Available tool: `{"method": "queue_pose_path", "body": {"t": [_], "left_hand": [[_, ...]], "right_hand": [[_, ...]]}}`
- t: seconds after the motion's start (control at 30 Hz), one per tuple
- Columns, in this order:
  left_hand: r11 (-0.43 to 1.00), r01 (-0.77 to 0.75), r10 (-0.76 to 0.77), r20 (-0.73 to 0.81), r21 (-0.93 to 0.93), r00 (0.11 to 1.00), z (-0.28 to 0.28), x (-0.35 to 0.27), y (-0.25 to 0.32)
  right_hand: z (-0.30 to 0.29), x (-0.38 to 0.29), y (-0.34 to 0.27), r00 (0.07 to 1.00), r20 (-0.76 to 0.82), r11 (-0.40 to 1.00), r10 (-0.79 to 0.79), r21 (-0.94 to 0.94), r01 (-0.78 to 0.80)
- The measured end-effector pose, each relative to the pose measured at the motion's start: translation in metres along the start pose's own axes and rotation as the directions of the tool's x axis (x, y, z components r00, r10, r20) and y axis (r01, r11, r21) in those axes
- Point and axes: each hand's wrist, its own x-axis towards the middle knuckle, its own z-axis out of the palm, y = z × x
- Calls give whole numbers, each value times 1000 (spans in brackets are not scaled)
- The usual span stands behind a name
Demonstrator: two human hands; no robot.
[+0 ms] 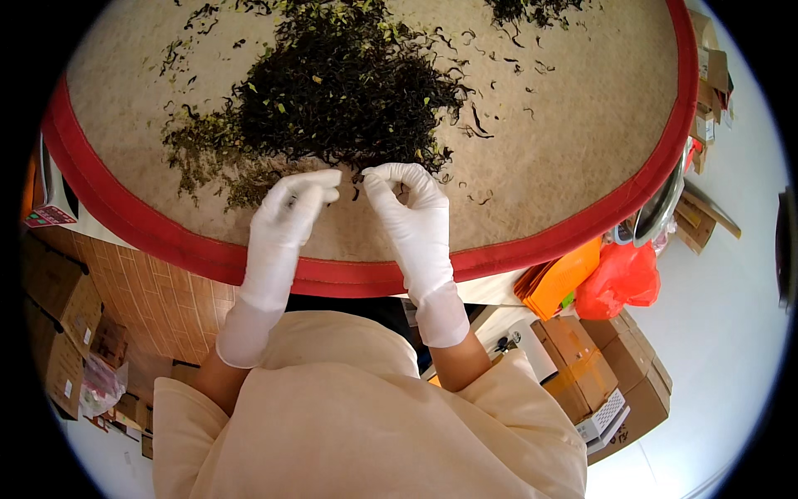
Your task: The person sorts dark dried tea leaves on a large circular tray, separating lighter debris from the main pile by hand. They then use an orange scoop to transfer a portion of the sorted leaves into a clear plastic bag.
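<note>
A heap of dark, twisted dried leaves [349, 100], apparently tea, lies on a round woven tray [561, 174] with a red fabric rim. Yellow-green bits are mixed into it, and finer greenish fragments [209, 146] spread along its left side. Both hands wear white gloves and hover over the tray's near part, just below the heap. My right hand [411, 199] pinches a small dark leaf piece between thumb and forefinger. My left hand [293, 203] is curled beside it, thumb close to the fingers; a dark speck shows at its palm, but whether it is held is unclear.
Another dark leaf pile [533, 9] sits at the tray's far right, with loose strands scattered between. Beyond the right rim are orange packets [555, 280], a red plastic bag [623, 280] and a metal bowl [661, 203]. Cardboard boxes [576, 362] stand lower right, more boxes [65, 337] at left.
</note>
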Motion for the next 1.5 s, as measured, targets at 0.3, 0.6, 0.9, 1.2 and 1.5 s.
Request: {"method": "queue_pose_path", "body": {"t": [0.3, 0.6, 0.9, 1.2, 1.5], "left_hand": [[981, 19, 13, -164, 195, 986, 11, 5, -5], [968, 78, -121, -168, -240, 978, -5, 11, 2], [780, 208, -144, 154, -590, 978, 0, 20, -16], [675, 172, -170, 75, -718, 982, -13, 28, -21], [668, 167, -179, 61, -725, 982, -16, 28, -21]], "right_hand": [[8, -4, 2, 831, -38, 700, -556, -560, 443], [-3, -6, -12, 970, 73, 948, -231, -210, 241], [6, -24, -22, 851, 250, 718, -462, -458, 524], [-14, 37, -5, 730, 55, 432, -682, -774, 462], [-9, 64, 18, 844, -4, 640, -536, -653, 404]]}}
